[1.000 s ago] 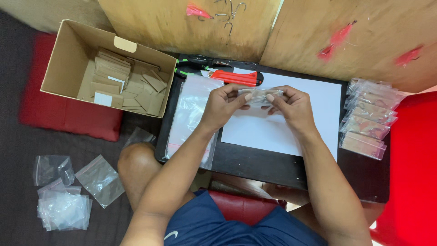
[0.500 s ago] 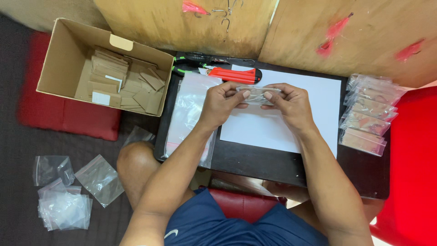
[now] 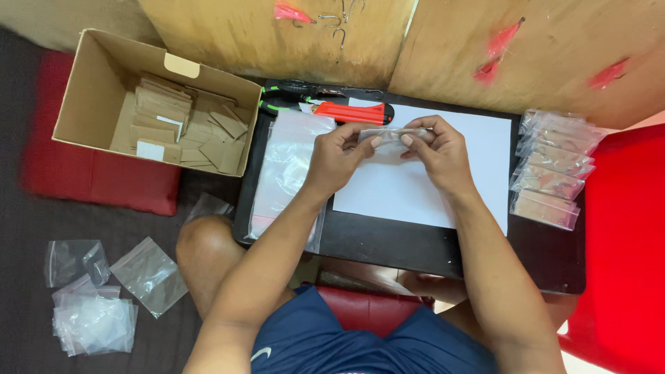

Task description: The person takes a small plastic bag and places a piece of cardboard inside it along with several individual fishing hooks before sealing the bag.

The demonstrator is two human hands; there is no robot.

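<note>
My left hand [image 3: 337, 156] and my right hand [image 3: 436, 149] hold one small clear plastic bag [image 3: 392, 136] between their fingertips, just above a white sheet of paper [image 3: 443, 187]. The sheet lies on a low black table [image 3: 415, 246]. What is inside the small bag is too blurred to tell. A stack of larger clear bags [image 3: 287, 173] lies on the table left of my left hand. A red utility knife [image 3: 350, 112] and green-handled pliers [image 3: 294, 88] lie beyond my hands.
An open cardboard box [image 3: 97, 90] with brown card pieces rests on a red cushion [image 3: 97, 183] at left. Filled clear packets [image 3: 551, 170] are piled at the table's right edge. Empty clear bags [image 3: 104, 291] lie on the dark floor. Wooden boards [image 3: 388, 41] with hooks and red lures stand behind.
Both hands stay together on the small bag over the paper; the fingers have shifted slightly along it.
</note>
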